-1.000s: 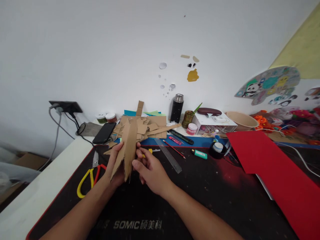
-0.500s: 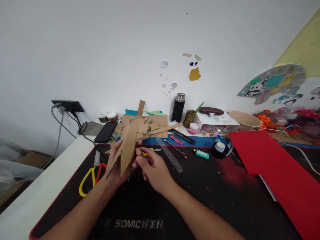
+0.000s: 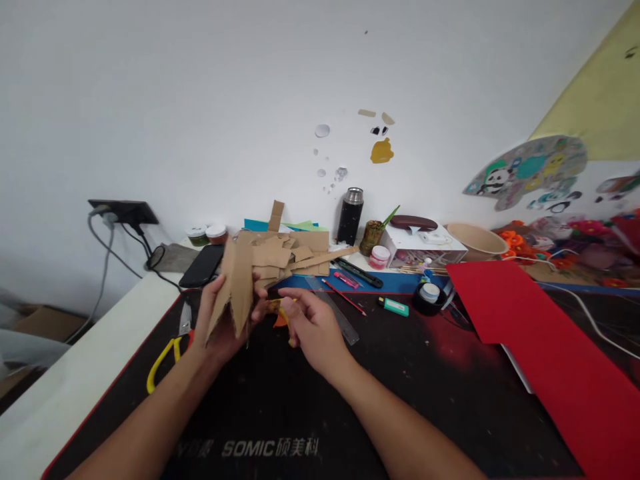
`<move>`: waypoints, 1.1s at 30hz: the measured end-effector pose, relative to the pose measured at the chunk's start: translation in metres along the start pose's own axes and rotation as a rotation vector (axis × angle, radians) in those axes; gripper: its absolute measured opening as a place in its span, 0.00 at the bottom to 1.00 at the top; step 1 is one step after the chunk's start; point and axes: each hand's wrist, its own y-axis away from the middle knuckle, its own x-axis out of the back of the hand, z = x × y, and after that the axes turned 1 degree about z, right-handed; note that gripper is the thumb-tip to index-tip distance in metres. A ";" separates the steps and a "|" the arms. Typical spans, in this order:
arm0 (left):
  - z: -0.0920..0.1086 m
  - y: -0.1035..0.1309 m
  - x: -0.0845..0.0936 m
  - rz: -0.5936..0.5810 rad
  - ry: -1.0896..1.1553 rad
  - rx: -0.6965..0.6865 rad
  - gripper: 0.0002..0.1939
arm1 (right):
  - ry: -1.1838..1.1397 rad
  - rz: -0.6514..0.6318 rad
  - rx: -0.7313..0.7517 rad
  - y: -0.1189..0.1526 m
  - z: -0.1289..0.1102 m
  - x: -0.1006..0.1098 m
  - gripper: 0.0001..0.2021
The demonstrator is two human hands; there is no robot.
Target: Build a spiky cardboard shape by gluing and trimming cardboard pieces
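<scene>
My left hand [image 3: 220, 333] is closed around a folded piece of brown cardboard [image 3: 239, 280]. The cardboard stands tilted upward, with pointed, cut lower ends toward me. To its right, my right hand [image 3: 317, 330] has thumb and fingers pinched on a small yellow-and-orange object [image 3: 281, 315]. That object reaches toward the left fingertips; the right fingers hide part of it, and its kind is unclear. Scissors [image 3: 165, 360] with yellow and red handles lie left of my left wrist. Behind the hands is a pile of cardboard scraps [image 3: 305, 253].
A clear ruler [image 3: 345, 323], a red pencil [image 3: 344, 297], a black cutter [image 3: 357, 272] and a green-and-white stick [image 3: 394, 307] lie on the dark mat [image 3: 380, 393]. Red paper [image 3: 530, 347] covers the right side. A black flask [image 3: 350, 217] stands by the wall.
The cardboard has tipped more upright and shifted left with my left hand. My right hand has drawn slightly apart from it, and the yellow-and-orange object now shows between the hands.
</scene>
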 end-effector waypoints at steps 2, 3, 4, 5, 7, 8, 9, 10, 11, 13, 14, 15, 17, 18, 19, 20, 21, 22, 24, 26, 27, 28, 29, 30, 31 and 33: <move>0.005 -0.004 0.005 0.042 -0.021 -0.037 0.18 | -0.038 0.055 0.023 -0.004 -0.006 0.009 0.29; 0.007 -0.007 0.007 0.126 -0.097 -0.079 0.17 | -0.045 0.098 0.041 -0.007 -0.009 0.015 0.29; 0.008 -0.009 0.009 0.191 -0.151 -0.107 0.16 | -0.046 0.142 0.063 -0.010 -0.011 0.020 0.28; 0.010 -0.011 0.010 0.226 -0.173 -0.125 0.14 | -0.039 0.179 0.085 -0.013 -0.014 0.026 0.27; 0.012 -0.014 0.013 0.279 -0.189 -0.158 0.11 | -0.065 0.268 0.113 -0.019 -0.016 0.037 0.26; 0.013 -0.016 0.014 0.293 -0.181 -0.171 0.10 | -0.089 0.307 0.110 -0.022 -0.017 0.042 0.27; 0.014 -0.017 0.015 0.310 -0.176 -0.184 0.10 | -0.108 0.329 0.099 -0.024 -0.016 0.046 0.27; 0.016 -0.018 0.016 0.326 -0.172 -0.193 0.10 | -0.114 0.352 0.090 -0.027 -0.015 0.049 0.28; 0.018 -0.019 0.017 0.339 -0.169 -0.197 0.11 | -0.114 0.366 0.080 -0.028 -0.014 0.051 0.29; 0.023 -0.019 0.020 0.353 -0.164 -0.198 0.12 | -0.100 0.368 0.067 -0.030 -0.010 0.053 0.29; 0.026 -0.020 0.022 0.354 -0.161 -0.198 0.13 | -0.081 0.355 0.062 -0.030 -0.008 0.053 0.29; 0.028 -0.020 0.023 0.355 -0.158 -0.202 0.13 | -0.048 0.329 0.056 -0.029 -0.006 0.051 0.29; 0.032 -0.021 0.026 0.362 -0.150 -0.221 0.14 | 0.075 0.252 0.046 -0.026 -0.003 0.047 0.27; 0.033 -0.021 0.027 0.366 -0.146 -0.234 0.15 | 0.170 0.200 0.041 -0.023 -0.002 0.044 0.27; 0.034 -0.021 0.028 0.368 -0.144 -0.247 0.14 | 0.285 0.170 0.053 -0.020 -0.002 0.040 0.25; 0.035 -0.022 0.029 0.369 -0.141 -0.257 0.14 | 0.431 0.135 0.083 -0.017 -0.002 0.036 0.22; 0.035 -0.022 0.030 0.367 -0.140 -0.263 0.13 | 0.595 0.112 0.109 -0.013 -0.002 0.033 0.20; 0.035 -0.022 0.030 0.363 -0.140 -0.266 0.12 | 0.744 0.094 0.101 -0.010 -0.003 0.029 0.19; 0.034 -0.022 0.031 0.358 -0.139 -0.274 0.10 | 0.950 0.044 0.045 -0.006 -0.004 0.023 0.21; 0.034 -0.022 0.032 0.355 -0.140 -0.279 0.10 | 1.071 -0.008 -0.011 -0.004 -0.002 0.019 0.24; 0.034 -0.022 0.032 0.356 -0.141 -0.280 0.10 | 1.115 -0.026 -0.035 -0.004 -0.001 0.017 0.26; 0.033 -0.022 0.031 0.357 -0.142 -0.281 0.11 | 1.153 -0.034 -0.055 -0.005 0.001 0.015 0.27; 0.033 -0.022 0.031 0.358 -0.142 -0.281 0.11 | 1.187 -0.039 -0.072 -0.005 0.003 0.014 0.28; 0.033 -0.022 0.030 0.358 -0.143 -0.279 0.11 | 1.214 -0.037 -0.084 -0.006 0.004 0.012 0.28; 0.033 -0.022 0.029 0.358 -0.143 -0.277 0.11 | 1.235 -0.034 -0.095 -0.006 0.006 0.011 0.27; 0.033 -0.021 0.027 0.349 -0.142 -0.272 0.12 | 1.266 -0.027 -0.117 -0.007 0.007 0.007 0.26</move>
